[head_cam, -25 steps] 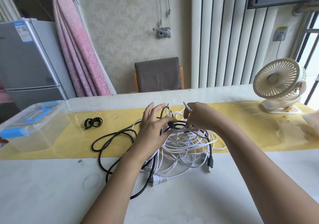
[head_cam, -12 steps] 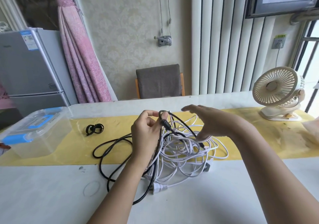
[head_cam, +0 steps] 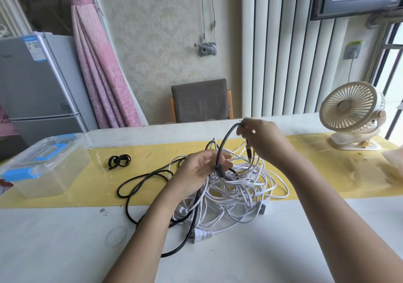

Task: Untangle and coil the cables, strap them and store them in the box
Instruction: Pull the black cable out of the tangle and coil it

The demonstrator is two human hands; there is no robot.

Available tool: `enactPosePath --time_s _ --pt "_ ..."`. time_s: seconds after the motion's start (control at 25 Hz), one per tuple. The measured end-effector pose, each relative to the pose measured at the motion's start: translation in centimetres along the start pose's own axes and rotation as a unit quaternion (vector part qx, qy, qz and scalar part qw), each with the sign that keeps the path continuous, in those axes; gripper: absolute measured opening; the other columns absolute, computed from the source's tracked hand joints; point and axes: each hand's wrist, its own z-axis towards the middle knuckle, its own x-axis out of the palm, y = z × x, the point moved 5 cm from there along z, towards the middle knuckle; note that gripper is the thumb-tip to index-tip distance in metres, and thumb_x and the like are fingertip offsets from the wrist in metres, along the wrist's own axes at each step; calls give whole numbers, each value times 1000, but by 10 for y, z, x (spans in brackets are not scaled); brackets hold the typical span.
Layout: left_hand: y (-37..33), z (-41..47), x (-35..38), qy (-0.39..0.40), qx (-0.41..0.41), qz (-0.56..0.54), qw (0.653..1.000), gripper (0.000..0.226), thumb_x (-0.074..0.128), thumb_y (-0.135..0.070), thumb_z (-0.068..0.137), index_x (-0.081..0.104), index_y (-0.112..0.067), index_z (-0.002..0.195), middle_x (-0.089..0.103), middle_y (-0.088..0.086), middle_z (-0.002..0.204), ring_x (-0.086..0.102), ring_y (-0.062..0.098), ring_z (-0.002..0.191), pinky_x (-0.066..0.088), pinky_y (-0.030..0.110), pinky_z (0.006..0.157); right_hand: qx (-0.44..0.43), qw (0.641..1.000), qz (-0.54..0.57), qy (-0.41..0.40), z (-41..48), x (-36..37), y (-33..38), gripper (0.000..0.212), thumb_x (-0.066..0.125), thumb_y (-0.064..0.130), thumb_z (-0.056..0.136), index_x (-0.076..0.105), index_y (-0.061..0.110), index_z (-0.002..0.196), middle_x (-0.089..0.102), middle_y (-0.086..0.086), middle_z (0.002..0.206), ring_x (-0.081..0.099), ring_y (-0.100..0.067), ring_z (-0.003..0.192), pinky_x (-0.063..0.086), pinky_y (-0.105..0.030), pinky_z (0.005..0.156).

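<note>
A tangle of white cables [head_cam: 235, 193] lies mid-table, with a white plug [head_cam: 201, 234] at its near edge. A black cable [head_cam: 144, 186] loops out to the left of it. My left hand [head_cam: 196, 173] grips the black cable near a thick black ferrite bead, just above the heap. My right hand [head_cam: 259, 138] pinches the same black cable higher up, so that an arc of it stands between the hands, and its end hangs below the right fingers. Black straps [head_cam: 119, 161] lie on the yellow runner. The clear box [head_cam: 43, 169] with blue latches stands far left, lid closed.
A cream desk fan [head_cam: 351, 119] stands at the back right of the white table [head_cam: 65, 250]. A crumpled bag [head_cam: 394, 164] sits at the right edge. A grey chair [head_cam: 200, 101] is behind the table, a fridge [head_cam: 37, 84] to the left.
My right hand, open half a second ago, has closed on the black cable and risen toward the far edge. The left hand keeps its hold above the heap.
</note>
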Motion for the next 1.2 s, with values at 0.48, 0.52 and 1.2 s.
enactPosePath --time_s 0.48,0.52,1.2 --pt "9 -4 -12 -125 -22 274 953 5 75 -27 79 75 -22 77 66 -13 59 51 -2 55 37 17 55 -65 976 104 180 -39 -58 38 20 69 26 83 74 45 89 50 4 47 38 -17 39 31 -20 38" --pt "9 -3 -17 -148 -16 253 956 2 76 -23 77 75 -23 77 68 -12 63 54 -1 59 40 18 59 -69 955 94 273 -45 -51 36 26 71 20 81 74 44 89 56 7 51 43 -13 44 35 -21 41" --pt "2 -10 -8 14 -77 179 981 51 42 17 79 69 -20 56 73 3 75 67 11 71 52 23 68 67 921 -135 360 -20 55 -17 24 66 24 84 69 1 77 62 -4 62 64 -17 58 49 -19 52"
